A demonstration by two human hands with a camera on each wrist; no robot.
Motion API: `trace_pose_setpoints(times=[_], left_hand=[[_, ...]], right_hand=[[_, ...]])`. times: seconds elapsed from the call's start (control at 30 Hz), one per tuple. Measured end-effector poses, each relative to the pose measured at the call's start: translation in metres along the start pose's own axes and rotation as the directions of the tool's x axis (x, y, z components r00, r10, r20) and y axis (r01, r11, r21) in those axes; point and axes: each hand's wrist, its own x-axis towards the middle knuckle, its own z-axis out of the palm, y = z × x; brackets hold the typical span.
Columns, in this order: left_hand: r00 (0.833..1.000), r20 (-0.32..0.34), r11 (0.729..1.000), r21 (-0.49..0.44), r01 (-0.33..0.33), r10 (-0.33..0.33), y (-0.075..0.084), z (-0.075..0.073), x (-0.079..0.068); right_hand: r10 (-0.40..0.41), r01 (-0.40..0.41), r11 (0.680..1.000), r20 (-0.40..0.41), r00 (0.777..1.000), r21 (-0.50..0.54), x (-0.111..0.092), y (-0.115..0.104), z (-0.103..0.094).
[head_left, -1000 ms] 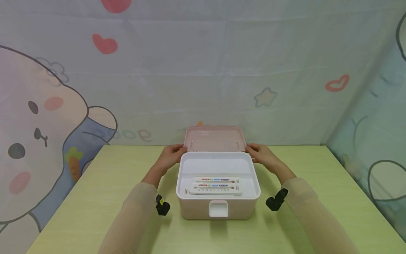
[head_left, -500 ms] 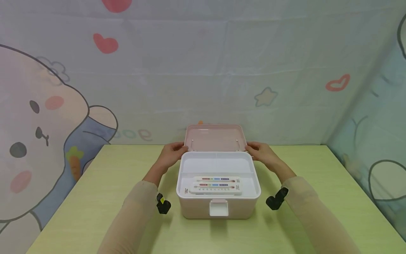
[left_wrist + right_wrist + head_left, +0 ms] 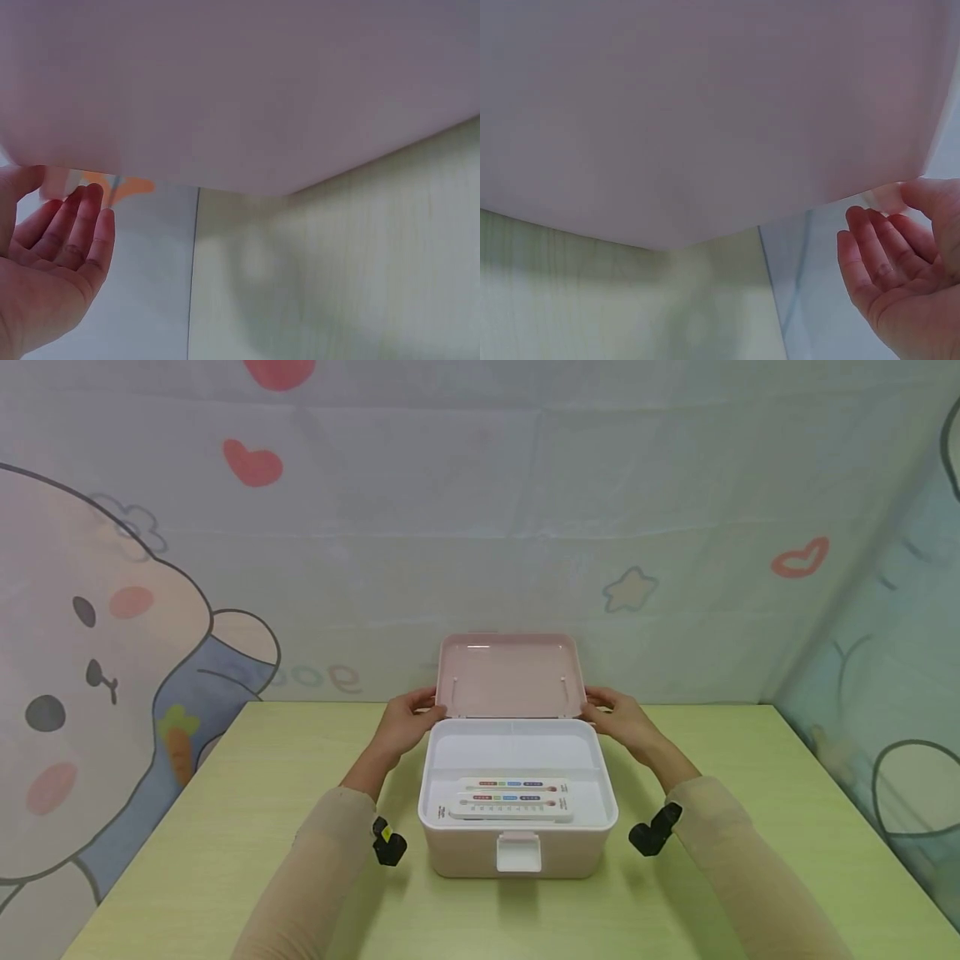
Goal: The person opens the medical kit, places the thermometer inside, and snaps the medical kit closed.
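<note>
A pink storage box (image 3: pixel 450 856) with a white inner tray (image 3: pixel 465 737) stands on the table, its pink lid (image 3: pixel 510 677) tilted back at the rear. In the tray lie flat white thermometers (image 3: pixel 513 812) with coloured scale prints. At the lid's lower left corner my left hand (image 3: pixel 402 724) holds the edge, thumb in front and fingers curled behind. My right hand (image 3: pixel 618 722) grips the opposite corner the same way. Both wrist views are mostly filled by the box's pink side wall (image 3: pixel 240 90); the fingers (image 3: pixel 877 251) show beyond its back edge.
A white latch flap (image 3: pixel 518 853) hangs open on the box's front. The pale wooden table (image 3: pixel 247 827) extends to both sides. Close behind the lid is a printed cloth backdrop (image 3: pixel 480 510) with a cartoon figure at left.
The lid has swung upward from its backward tilt, so its far edge now sits higher in view. Both hands rise slightly with it. The box and thermometers stay put.
</note>
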Motion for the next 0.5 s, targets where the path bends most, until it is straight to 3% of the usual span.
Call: trace_pose_setpoints(times=[0.5], left_hand=[[0.998, -0.03, 0.996, -0.08, -0.048, 0.046, 0.0082, -0.002, 0.0005]], right_hand=[[-0.081, 0.087, 0.989, -0.056, 0.995, 0.123, 0.0028, -0.003, 0.0]])
